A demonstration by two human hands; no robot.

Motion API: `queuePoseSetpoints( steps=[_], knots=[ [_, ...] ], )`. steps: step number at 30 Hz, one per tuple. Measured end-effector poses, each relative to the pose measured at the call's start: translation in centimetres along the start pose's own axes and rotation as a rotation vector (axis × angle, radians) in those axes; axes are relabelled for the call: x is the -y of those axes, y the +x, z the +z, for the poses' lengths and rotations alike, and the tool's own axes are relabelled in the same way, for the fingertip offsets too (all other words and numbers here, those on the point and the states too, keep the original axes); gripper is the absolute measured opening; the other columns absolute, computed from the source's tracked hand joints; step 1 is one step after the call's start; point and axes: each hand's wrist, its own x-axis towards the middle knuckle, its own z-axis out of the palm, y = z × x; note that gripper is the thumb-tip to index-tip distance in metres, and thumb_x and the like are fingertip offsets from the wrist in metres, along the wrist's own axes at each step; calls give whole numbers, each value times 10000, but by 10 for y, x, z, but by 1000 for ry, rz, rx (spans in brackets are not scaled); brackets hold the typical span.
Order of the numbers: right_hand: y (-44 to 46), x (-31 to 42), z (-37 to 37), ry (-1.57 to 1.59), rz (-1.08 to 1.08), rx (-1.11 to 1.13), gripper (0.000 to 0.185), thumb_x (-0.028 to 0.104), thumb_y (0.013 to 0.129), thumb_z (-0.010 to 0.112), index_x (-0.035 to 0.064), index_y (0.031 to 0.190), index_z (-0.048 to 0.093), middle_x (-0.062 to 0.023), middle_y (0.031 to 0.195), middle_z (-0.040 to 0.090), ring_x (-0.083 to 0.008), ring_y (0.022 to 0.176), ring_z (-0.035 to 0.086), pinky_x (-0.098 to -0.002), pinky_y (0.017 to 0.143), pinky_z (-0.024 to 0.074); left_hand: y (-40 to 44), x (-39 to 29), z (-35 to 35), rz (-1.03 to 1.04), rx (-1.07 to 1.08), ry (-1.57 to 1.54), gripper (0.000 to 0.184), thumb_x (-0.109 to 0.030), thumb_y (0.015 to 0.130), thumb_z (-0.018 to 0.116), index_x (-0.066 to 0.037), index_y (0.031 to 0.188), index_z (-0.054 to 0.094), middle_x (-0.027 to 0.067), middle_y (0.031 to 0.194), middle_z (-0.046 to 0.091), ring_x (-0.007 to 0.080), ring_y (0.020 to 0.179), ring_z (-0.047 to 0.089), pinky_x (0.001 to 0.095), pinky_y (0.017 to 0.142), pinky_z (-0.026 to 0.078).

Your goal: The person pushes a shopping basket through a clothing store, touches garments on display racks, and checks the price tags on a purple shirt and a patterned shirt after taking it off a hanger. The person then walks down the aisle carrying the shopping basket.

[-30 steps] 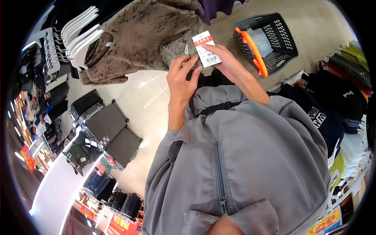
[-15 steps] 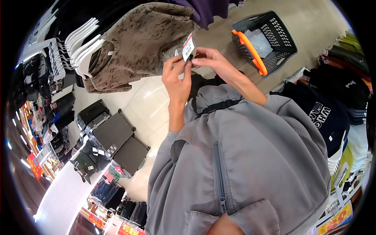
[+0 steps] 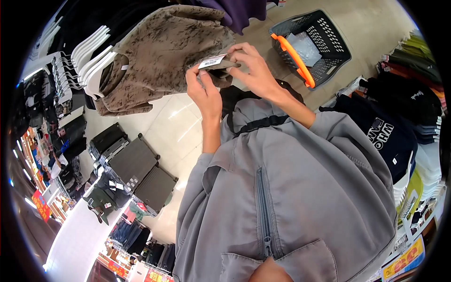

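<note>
A brown shirt with dark mottled marks hangs sideways in view from a white hanger. My left hand pinches the end of its fabric, close to a white price tag with a barcode. On the other side of that end, my right hand grips the fabric edge between thumb and fingers. A dark opening in the cloth shows between my two hands. Whether the left fingers also hold the tag itself, I cannot tell.
A dark shopping basket with an orange handle stands on the floor, a clear plastic package inside. Grey suitcases are at the left. Folded and hung clothes line the right. A purple garment hangs at the top.
The tag has swung from near upright to lying almost flat. My hands have moved apart, spreading the fabric end between them. The view has shifted slightly.
</note>
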Motion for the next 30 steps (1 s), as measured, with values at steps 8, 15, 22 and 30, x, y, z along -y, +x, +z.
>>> queuePoseSetpoints(
  steps=[8,15,22,30],
  knots=[
    [4,1,-3,116,9,96,227,120,719,686,14,843,529,-117,1067,558,-288,973,540,-360,841,431,18,-24,-10,-66,244,-138,141,-108,926,426,-1,919,517,1,757,453,80,690,367,222,630,335],
    [4,4,-4,314,101,69,222,114,778,677,9,879,510,-63,847,576,-151,796,529,-290,813,427,35,-32,-12,-75,411,-121,138,-100,916,441,-9,860,526,-23,764,468,61,710,379,203,634,334],
    [4,-17,4,636,263,160,130,151,873,585,31,830,565,43,718,509,-42,703,450,-219,627,367,34,-22,-14,-113,311,-146,140,-121,863,569,6,923,574,36,730,551,127,659,473,260,632,407],
    [6,-13,-2,1163,534,122,89,167,920,515,87,921,553,20,884,591,-70,833,562,-243,732,434,26,-8,-14,11,197,-7,283,-181,856,647,-31,1087,579,57,930,586,138,867,541,290,798,431]
  ],
)
